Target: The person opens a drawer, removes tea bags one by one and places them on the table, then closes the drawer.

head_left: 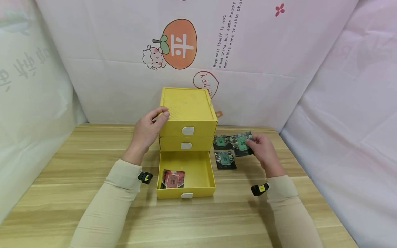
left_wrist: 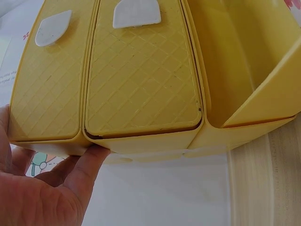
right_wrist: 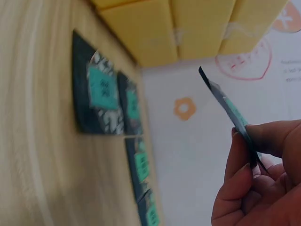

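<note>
A yellow drawer box (head_left: 187, 129) stands against the back sheet, its bottom drawer (head_left: 201, 191) pulled out and the two upper ones closed. My left hand (head_left: 148, 129) grips its top left edge, thumb on top and fingers against the side (left_wrist: 121, 143). Inside the bottom drawer a red sachet (head_left: 173, 179) lies in the left half. On the right, my right hand (head_left: 265, 151) pinches a dark sachet with a green label (head_left: 241, 144) between thumb and fingers, raised and seen edge-on in the right wrist view. Matching sachets (head_left: 225, 160) lie beside the box, some hidden in the head view.
The wooden table (head_left: 189, 224) runs up to a printed white sheet (head_left: 124, 89) at the back, with white sheets on both sides. White tabs (head_left: 186, 146) stick out from the drawer fronts. Each wrist wears a black strap device (head_left: 258, 189).
</note>
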`<state>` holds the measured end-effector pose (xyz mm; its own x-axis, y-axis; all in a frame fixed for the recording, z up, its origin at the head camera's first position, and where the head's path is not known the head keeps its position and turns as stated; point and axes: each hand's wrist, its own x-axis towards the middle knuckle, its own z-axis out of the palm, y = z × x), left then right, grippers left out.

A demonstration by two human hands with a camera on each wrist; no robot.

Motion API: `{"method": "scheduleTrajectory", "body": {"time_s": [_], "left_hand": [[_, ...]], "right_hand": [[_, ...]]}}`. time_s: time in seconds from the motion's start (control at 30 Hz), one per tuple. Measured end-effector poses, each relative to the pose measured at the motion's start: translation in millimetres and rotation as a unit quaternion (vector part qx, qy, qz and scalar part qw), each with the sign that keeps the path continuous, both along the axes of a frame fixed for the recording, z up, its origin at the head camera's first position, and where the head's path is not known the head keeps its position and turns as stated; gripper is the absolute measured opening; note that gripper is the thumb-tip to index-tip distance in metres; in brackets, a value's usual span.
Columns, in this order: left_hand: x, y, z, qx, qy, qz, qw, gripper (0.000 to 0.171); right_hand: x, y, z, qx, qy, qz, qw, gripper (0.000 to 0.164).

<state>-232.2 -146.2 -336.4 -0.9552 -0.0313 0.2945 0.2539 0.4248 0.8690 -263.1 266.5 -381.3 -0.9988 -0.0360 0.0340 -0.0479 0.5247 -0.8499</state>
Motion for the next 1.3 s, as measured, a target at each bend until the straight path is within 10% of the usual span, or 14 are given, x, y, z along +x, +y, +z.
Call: {"method": "scheduleTrajectory", "body": {"time_s": [0.57,0.73,1.3], "left_hand": [[0.5,0,0.5,0.003,0.005,-0.005,1.0000,0.056],[-0.1,0,0.0,0.006,0.004,-0.004,1.0000,0.056],[-0.1,0,-0.3,0.004,0.003,-0.002,1.0000,0.056]], "right_hand": [[-19.1,15,-33.1,0.093,-0.103,-0.014,0.990,0.043],[-23.3,18,-39.0,0.099,-0.105,-0.016,0.989,0.025],[-27.6,28,-56.7,0.147,-0.122,-0.009,0.982,0.037]]}}
